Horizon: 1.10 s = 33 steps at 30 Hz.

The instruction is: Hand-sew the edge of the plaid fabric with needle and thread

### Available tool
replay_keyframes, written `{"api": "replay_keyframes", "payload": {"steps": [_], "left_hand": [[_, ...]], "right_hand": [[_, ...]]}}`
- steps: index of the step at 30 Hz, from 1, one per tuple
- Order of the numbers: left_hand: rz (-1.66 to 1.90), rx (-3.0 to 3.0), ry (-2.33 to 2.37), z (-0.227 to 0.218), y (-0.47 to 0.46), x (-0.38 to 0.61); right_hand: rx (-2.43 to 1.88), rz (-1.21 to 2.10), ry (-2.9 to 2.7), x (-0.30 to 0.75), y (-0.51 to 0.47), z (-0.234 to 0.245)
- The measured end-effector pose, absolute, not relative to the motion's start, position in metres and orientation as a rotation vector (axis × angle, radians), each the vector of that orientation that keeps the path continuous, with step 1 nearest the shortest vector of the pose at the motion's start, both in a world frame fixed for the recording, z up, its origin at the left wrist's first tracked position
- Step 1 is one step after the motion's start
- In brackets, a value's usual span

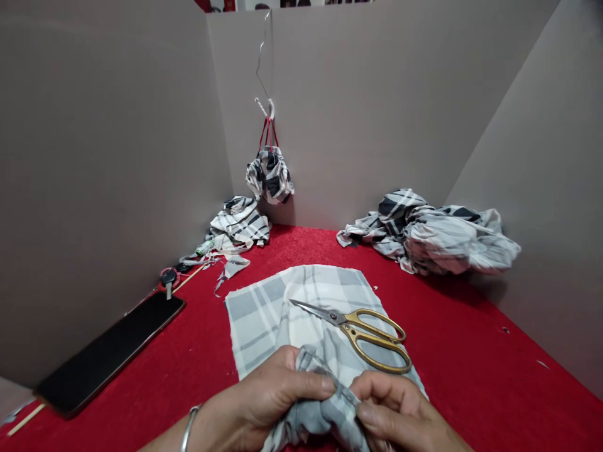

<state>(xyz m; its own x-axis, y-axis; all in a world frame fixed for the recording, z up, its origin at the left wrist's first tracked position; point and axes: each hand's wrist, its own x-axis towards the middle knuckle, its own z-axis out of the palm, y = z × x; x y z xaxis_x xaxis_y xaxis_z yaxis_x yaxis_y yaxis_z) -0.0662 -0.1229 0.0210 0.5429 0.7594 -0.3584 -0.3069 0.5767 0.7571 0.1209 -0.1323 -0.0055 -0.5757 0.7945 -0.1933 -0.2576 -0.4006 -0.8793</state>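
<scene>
Head view: on my remote feed the person's two hands sit close together at 6 o'clock, along the bottom edge of the frame.

Left hand (277, 395): curled, thumb and fingers pinching a gathered plaid cloth (320, 411) in grey and white; a metal bangle (189, 428) circles the wrist.

Right hand (400, 411): fingers bent and pressed onto the far side of that same gathered fold, pinching it; I cannot tell where the thumb lies.

Flat sheet: a grey-and-white plaid fabric sheet (254, 320) lies spread at 12 o'clock from the hands, its near part beneath them. I cannot tell whether it joins the gathered cloth.

Scissors: gold-handled scissors (362, 333) rest on the sheet, just beyond the right hand and not touching it, blades pointing toward 10 o'clock.

Surface: red carpet (518, 389) covers everything the cloth lies on.

9 o'clock: a black smartphone (108, 348) lies along the left wall.

10 o'clock: a key (168, 280) sits near the phone, with fabric scraps (230, 267) further on.

11 o'clock: a crumpled plaid heap (240, 223) lies against the wall corner.

1 o'clock: a larger crumpled plaid heap (424, 235) lies by the right wall.

12 o'clock, far: a plaid bundle (269, 177) hangs by red straps from a wire hanger (260, 63) against grey wall panels (358, 94).
</scene>
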Motion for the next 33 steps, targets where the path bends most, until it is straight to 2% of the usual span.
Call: {"api": "replay_keyframes", "payload": {"steps": [33], "left_hand": [[0.804,0.835,0.81,0.036,-0.119,-0.071]], "right_hand": [[-0.839,2.009,-1.104,0.121,-0.134,-0.003]]}}
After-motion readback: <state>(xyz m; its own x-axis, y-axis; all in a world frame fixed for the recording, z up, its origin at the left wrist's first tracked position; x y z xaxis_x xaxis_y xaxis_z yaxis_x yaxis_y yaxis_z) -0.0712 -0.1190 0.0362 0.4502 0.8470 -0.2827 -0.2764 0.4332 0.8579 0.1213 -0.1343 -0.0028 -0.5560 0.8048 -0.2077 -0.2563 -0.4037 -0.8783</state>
